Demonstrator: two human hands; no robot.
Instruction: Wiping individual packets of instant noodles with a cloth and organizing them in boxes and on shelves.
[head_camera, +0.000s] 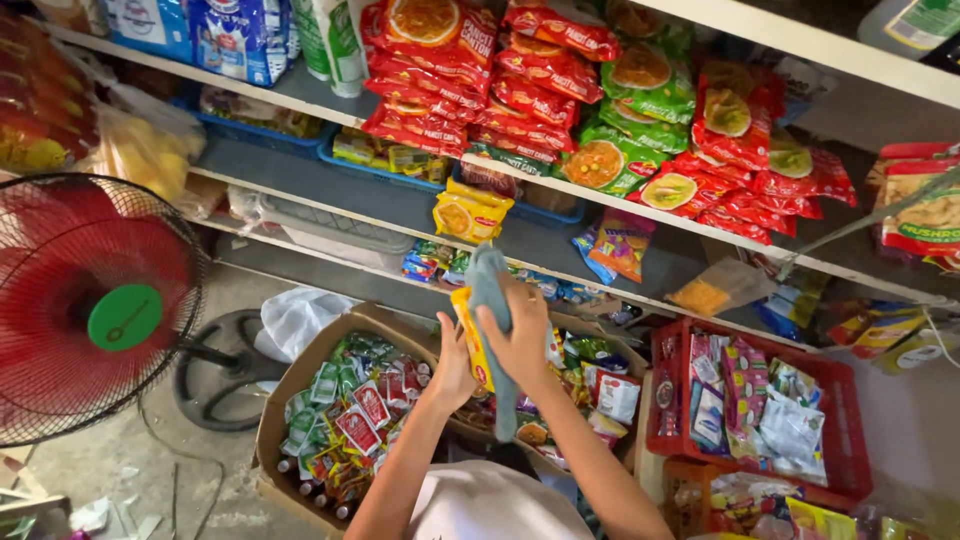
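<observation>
Far out at nine o'clock stands a red floor fan (95, 305), its cage facing the shelves, its round base (225, 368) on the concrete. Moving in, at seven o'clock, an open cardboard box (290, 400) holds a jumble of small green and red sachets (355, 415), loose and heaped, with little bottles along its near edge.

Centre now: the left hand (452, 368) cups a yellow packet (472, 335) from behind, fingers closed on it and holding it upright, probably so its face is steady. The right hand (522, 340) presses a grey-blue cloth (490, 300) flat against that packet, fingers spread narrow over the fabric, the cloth's tail hanging down past the wrist. The packet sits between both hands, above a second box of mixed packets (600, 385).

At three o'clock, a red plastic crate (665, 400) carries pale and pink sachets standing on edge. Up at twelve to one o'clock, the shelf (600, 200) stacks red and green noodle packs (560, 90), fronts outward, likely for easy picking.
</observation>
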